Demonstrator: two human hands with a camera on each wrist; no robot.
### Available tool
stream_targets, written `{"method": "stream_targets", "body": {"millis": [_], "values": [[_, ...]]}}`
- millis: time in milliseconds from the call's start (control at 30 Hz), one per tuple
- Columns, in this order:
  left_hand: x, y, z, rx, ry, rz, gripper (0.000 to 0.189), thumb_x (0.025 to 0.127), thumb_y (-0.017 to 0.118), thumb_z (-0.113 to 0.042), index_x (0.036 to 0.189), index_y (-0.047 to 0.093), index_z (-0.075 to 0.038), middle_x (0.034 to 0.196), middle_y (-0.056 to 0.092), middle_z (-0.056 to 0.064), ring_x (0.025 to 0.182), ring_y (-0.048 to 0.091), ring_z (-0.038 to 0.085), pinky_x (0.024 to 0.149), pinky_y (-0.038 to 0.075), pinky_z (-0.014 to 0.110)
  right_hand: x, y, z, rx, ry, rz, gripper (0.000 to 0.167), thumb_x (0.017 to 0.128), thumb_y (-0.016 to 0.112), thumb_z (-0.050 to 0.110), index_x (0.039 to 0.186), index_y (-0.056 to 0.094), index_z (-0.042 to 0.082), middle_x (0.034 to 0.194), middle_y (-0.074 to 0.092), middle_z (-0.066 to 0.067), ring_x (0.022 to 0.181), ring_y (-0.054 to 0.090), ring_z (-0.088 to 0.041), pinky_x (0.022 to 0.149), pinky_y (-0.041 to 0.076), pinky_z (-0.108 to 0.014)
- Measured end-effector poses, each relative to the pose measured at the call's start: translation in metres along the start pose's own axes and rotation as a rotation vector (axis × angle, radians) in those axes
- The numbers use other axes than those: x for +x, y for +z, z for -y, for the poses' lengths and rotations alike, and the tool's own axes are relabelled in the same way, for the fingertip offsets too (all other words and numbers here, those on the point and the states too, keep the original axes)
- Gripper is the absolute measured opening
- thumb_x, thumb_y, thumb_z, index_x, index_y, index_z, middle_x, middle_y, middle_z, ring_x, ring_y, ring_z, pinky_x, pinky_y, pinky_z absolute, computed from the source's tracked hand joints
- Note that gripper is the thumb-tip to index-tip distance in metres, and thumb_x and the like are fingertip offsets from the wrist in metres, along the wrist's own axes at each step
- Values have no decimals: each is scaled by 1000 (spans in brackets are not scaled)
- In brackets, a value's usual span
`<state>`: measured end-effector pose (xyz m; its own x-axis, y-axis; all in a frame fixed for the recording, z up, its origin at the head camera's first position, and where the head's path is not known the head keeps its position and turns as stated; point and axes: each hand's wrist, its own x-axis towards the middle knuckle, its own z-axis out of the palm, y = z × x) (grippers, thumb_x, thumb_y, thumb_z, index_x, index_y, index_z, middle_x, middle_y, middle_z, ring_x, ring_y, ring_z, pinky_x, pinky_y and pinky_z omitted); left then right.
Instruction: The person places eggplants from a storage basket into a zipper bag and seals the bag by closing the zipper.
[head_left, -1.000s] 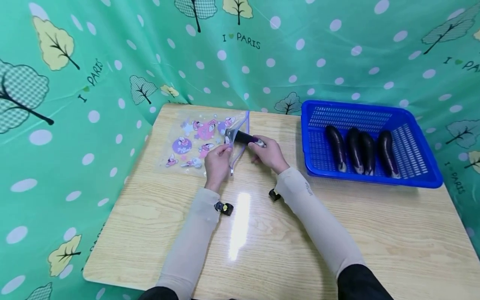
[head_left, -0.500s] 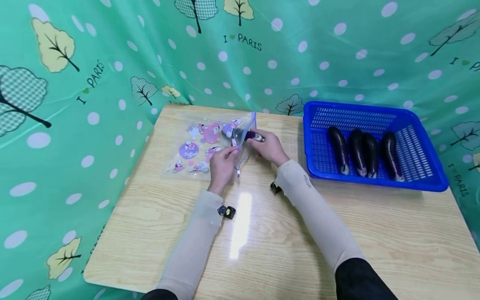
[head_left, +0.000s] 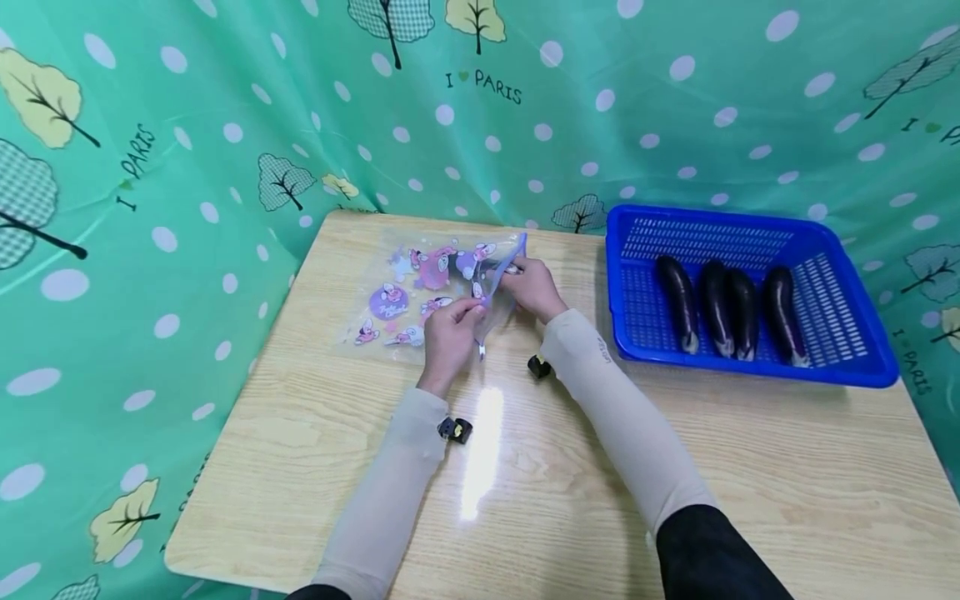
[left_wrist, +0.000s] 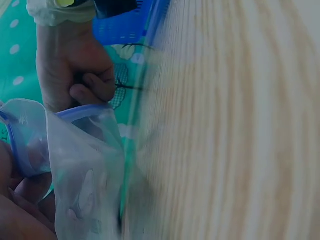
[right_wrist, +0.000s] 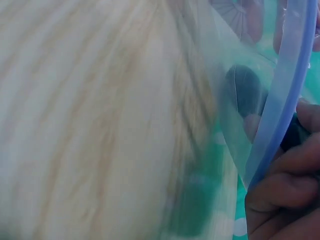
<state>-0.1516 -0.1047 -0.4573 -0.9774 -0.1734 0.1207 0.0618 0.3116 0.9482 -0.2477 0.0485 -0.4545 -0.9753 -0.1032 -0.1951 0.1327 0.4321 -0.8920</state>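
Observation:
A clear zip bag (head_left: 390, 304) with pink and purple cartoon prints lies on the left part of the table, its purple-edged mouth facing right. My left hand (head_left: 450, 343) pinches the near edge of that mouth between thumb and fingers. At the opening, my right hand (head_left: 537, 292) grips an eggplant (right_wrist: 244, 90) by its stem end. Most of the eggplant is inside the bag; in the right wrist view its dark body shows through the plastic. In the left wrist view, the curled fingers (left_wrist: 92, 90) of the right hand are right at the purple rim.
A blue plastic basket (head_left: 750, 367) stands on the right side of the wooden table (head_left: 300, 467). Several eggplants (head_left: 677, 302) lie side by side in it. A green patterned cloth (head_left: 420, 158) hangs behind the table and along its left side.
My right hand has pushed the eggplant leftward, deeper into the bag, until only its stem end shows at the mouth. The bag and my left hand have shifted slightly right.

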Motion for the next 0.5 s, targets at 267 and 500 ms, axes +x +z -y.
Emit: {"method": "stream_targets", "body": {"millis": [267,500], "values": [[0,-3,-1,-14,13,8,13,92,74,-12,103,79,-6,101,76,8,87,69,22,75,57,36,3,-2,12,251,103,30,26,95,70,16,117,66,2,76,62,-6,53,52,-13,47,43,-24],[-2,-2,-4,4,4,20,12,93,73,-12,102,79,-7,99,76,7,86,68,21,73,54,36,6,-5,5,354,191,100,22,103,54,9,116,61,-7,68,61,-10,45,56,-12,41,46,-22]]}}
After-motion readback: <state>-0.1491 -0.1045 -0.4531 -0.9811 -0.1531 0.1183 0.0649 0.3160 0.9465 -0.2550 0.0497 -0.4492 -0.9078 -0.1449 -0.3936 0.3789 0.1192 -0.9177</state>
